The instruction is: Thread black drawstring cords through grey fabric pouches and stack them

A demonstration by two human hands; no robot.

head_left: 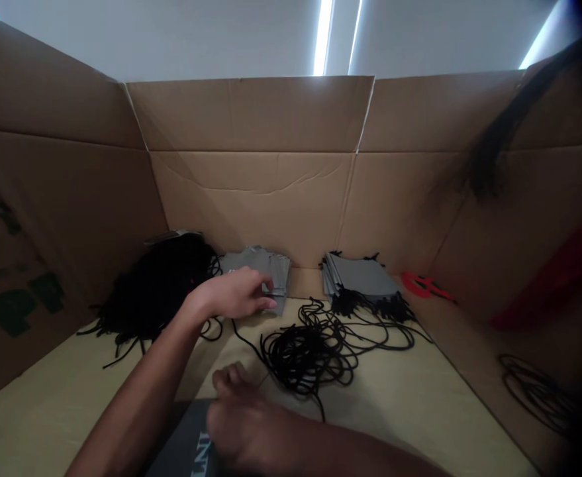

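cool light glows through gaps overhead, the lower scene dim, the right edge dark and blurred.

The one camera is sitting on the person's head, looking forward and a bit down over both arms at the table [380,411]. It is seeing the arms from close up at the bottom, the cardboard walls [251,192] farther off, and the ceiling [251,40] at the top; no second view is sharing the scene.
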